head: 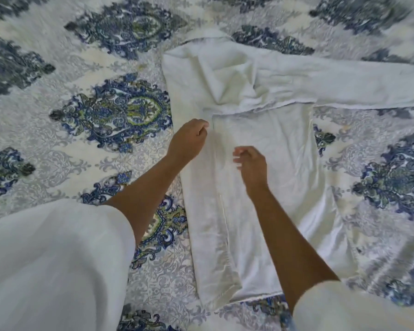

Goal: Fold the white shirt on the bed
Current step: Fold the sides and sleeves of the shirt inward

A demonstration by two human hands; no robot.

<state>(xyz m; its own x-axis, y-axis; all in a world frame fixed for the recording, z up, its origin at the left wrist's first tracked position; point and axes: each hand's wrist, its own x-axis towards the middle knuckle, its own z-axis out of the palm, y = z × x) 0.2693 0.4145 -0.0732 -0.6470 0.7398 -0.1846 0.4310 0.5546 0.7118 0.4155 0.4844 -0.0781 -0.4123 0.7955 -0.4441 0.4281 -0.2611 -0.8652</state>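
While the white shirt [273, 151] lies flat on the bed [105, 151], both hands hang just above it. The shirt's long way runs from the person up toward the far end of the bed. Its left side is already folded in. That folded sleeve [208, 223] lies straight down the shirt, along the left edge. The other sleeve [344, 84] is not folded yet. It sticks out sideways from the top of the shirt, far off to the right, so its long way goes across the bed.

The left hand [189, 139] is over the left edge of the shirt, near the top of the folded sleeve. Its fingers are curled in loosely and I see no cloth in them. The right hand [252, 164] is over the middle of the shirt, a little nearer to the person. Its fingers are loosely bent too, and it holds nothing, though it looks a bit blurry.

I think the next job is to fold in the right side. The other sleeve lies up and to the right of both hands. The right hand is the nearer one.
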